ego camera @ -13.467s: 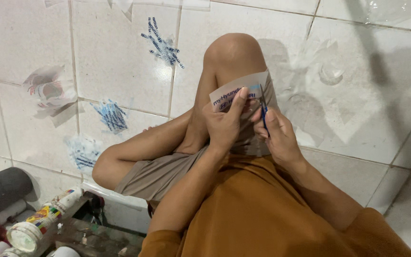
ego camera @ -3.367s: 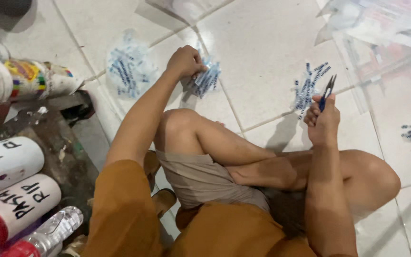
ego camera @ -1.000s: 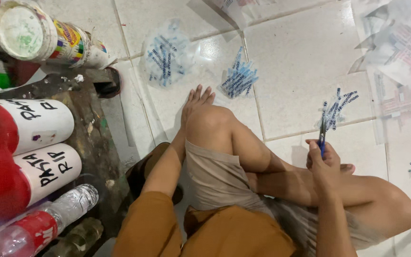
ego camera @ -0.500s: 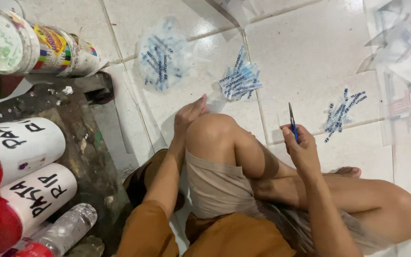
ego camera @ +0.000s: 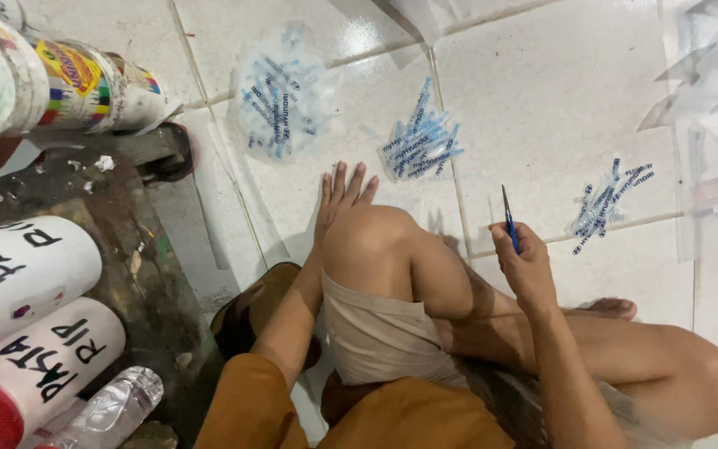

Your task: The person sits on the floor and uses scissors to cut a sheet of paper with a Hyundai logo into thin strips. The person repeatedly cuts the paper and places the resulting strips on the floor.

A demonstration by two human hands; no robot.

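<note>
My left hand (ego camera: 338, 197) lies flat on the white tiled floor (ego camera: 542, 108) with its fingers spread, holding nothing, just beyond my raised knee. A small heap of clear cut strips with blue print (ego camera: 419, 145) sits a little to its right, and a clear bag of the same strips (ego camera: 280, 100) lies further ahead. My right hand (ego camera: 523, 262) is closed around blue-handled scissors (ego camera: 508, 218), blades pointing up. Another small heap of strips (ego camera: 604, 204) lies on the floor to the right of that hand.
A dark grimy low platform (ego camera: 118, 249) on the left carries paint cans (ego camera: 51, 79) and white rolls with black lettering (ego camera: 27, 266). A clear plastic bottle (ego camera: 114, 411) lies at the lower left. Transparent plastic sheets (ego camera: 708, 83) lie at the top right.
My left hand has come down from my knee to rest flat on the floor. The view has shifted slightly; my right hand keeps the scissors upright.
</note>
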